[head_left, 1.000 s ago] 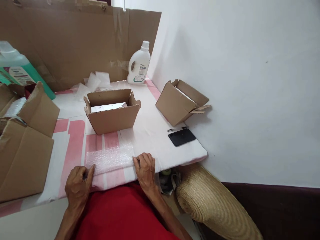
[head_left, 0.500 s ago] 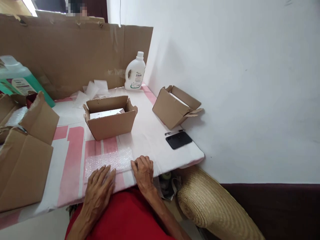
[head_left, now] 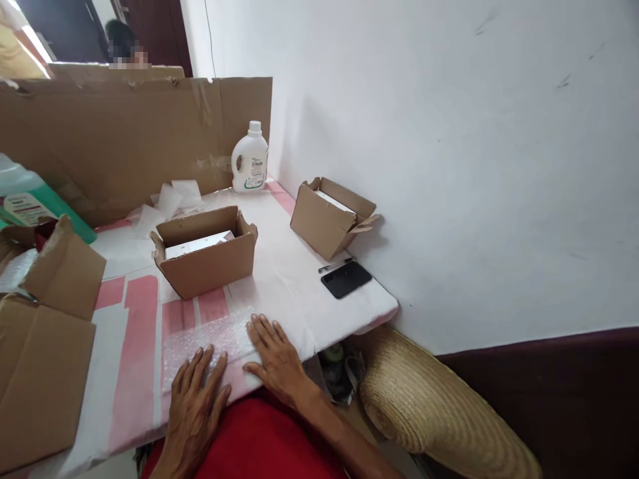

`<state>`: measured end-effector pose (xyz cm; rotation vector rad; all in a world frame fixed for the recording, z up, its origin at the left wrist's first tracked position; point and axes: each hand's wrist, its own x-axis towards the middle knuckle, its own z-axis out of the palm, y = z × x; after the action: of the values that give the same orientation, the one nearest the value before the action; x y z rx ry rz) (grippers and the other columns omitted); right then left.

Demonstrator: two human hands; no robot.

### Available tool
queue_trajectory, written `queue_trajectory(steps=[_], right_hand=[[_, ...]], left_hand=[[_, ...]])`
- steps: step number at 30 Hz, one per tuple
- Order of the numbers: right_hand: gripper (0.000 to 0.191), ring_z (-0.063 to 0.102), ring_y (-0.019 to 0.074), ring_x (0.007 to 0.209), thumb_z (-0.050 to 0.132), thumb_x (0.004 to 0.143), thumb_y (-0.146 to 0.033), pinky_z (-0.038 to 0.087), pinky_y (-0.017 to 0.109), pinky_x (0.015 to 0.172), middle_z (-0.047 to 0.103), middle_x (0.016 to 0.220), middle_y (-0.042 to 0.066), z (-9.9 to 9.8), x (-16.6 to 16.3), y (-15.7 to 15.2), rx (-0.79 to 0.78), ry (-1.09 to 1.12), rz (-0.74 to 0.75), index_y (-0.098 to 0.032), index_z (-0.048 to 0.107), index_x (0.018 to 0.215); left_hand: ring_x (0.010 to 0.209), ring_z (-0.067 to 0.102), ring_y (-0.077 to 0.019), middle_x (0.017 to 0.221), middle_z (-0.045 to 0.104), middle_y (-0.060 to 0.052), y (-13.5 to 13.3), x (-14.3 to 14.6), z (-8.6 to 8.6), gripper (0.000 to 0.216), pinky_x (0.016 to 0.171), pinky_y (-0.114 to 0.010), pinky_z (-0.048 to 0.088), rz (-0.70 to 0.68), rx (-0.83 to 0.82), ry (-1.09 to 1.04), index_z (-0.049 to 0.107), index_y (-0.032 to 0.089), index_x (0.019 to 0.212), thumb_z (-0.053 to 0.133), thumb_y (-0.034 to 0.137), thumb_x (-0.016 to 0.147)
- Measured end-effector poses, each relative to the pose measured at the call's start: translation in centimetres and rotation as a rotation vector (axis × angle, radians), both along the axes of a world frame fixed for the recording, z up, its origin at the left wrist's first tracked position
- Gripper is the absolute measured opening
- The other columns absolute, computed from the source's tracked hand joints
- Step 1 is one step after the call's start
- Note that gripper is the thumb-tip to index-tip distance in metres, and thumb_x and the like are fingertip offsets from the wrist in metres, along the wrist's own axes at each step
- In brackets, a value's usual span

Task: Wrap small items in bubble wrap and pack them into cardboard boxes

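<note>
A clear sheet of bubble wrap lies flat near the front edge of the table. My left hand rests on its near left part, fingers spread and pointing away from me. On its right end lie the fingertips of my right hand, with the fingers stretched out and the thumb apart. Neither hand grips anything. Just beyond the bubble wrap stands an open cardboard box with a white box inside.
Another open cardboard box stands by the wall, near a black phone and a pen. Larger cartons are at left. White bottle, green-liquid jug and cardboard screen are behind. A person's head shows beyond.
My right hand has opened from curled fingers at the bubble wrap's edge to lying flat on its right end. My left hand stays on the sheet. The view has shifted.
</note>
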<state>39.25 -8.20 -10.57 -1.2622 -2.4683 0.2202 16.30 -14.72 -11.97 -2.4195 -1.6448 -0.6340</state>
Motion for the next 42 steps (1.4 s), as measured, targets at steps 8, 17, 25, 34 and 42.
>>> queue_trajectory(steps=[8, 17, 25, 34, 42], right_hand=[[0.02, 0.061, 0.0249, 0.108, 0.049, 0.104, -0.019, 0.046, 0.04, 0.087, 0.072, 0.107, 0.01, 1.5, -2.6, -0.2, 0.31, -0.027, 0.275, -0.015, 0.067, 0.11], [0.022, 0.053, 0.0207, 0.081, 0.056, 0.097, -0.012, 0.039, 0.036, 0.07, 0.062, 0.08, 0.004, 1.4, -1.6, 2.8, 0.424, -0.055, 0.339, -0.016, 0.064, 0.078], [0.021, 0.055, 0.0221, 0.087, 0.055, 0.099, -0.009, 0.038, 0.035, 0.074, 0.065, 0.084, 0.006, 1.6, 4.6, 8.3, 0.358, -0.199, 0.167, -0.016, 0.065, 0.083], [0.02, 0.054, 0.0254, 0.102, 0.055, 0.098, -0.018, 0.04, 0.038, 0.082, 0.066, 0.11, 0.011, 3.6, 4.6, 2.7, 0.186, -0.119, 0.332, -0.012, 0.061, 0.116], [0.015, 0.057, 0.0238, 0.095, 0.049, 0.101, -0.016, 0.042, 0.038, 0.081, 0.067, 0.095, 0.01, 1.6, 3.3, 0.6, 0.243, 0.051, 0.264, -0.013, 0.063, 0.105]], left_hand=[[0.135, 0.052, -0.0281, 0.147, 0.057, -0.01, 0.3, -0.2, 0.6, 0.053, 0.105, -0.043, 0.042, -0.031, 0.065, 0.058, 0.052, 0.026, 0.146, 0.055, 0.029, 0.093], [0.109, 0.068, -0.0237, 0.127, 0.071, -0.01, 2.1, -0.2, 1.7, 0.051, 0.087, -0.037, 0.055, -0.059, 0.015, -0.041, 0.05, 0.021, 0.144, 0.056, 0.033, 0.095], [0.133, 0.054, -0.0305, 0.15, 0.054, -0.013, 4.4, 4.9, 2.8, 0.075, 0.108, -0.05, 0.047, -0.284, -0.322, -0.09, 0.039, 0.024, 0.151, 0.071, 0.036, 0.084], [0.137, 0.053, -0.0262, 0.148, 0.053, -0.018, 5.2, 4.6, 2.6, 0.055, 0.106, -0.045, 0.052, -0.372, -0.231, -0.21, 0.041, 0.019, 0.141, 0.059, 0.02, 0.09], [0.108, 0.068, -0.0196, 0.126, 0.068, -0.01, 5.4, 5.4, 4.3, 0.011, 0.09, -0.036, 0.059, -0.367, -0.161, -0.262, 0.061, 0.023, 0.097, 0.051, 0.018, 0.096]])
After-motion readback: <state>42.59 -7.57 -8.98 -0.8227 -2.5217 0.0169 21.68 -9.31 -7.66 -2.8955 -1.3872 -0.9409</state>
